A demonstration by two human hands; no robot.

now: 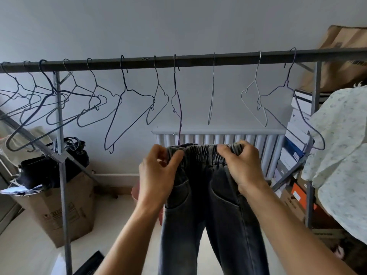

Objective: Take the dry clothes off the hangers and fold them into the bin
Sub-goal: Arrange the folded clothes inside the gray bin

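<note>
A pair of dark grey jeans (200,215) with an elastic waistband hangs in front of me, legs dropping out of the bottom of the view. My left hand (156,175) pinches the left end of the waistband. My right hand (240,165) grips its right end. Both hands hold the jeans up below the dark rail (178,59), which carries several bare wire hangers (127,108). A purple wire hanger (177,108) hangs just above the waistband. A white patterned garment (341,155) hangs at the right edge. No bin shows clearly.
A grey rack post (63,175) stands at the left, beside a cardboard box (59,211) with a black bag (53,165) on top. A white radiator (218,137) is on the far wall. Shelves of stacked boxes (297,151) fill the right side.
</note>
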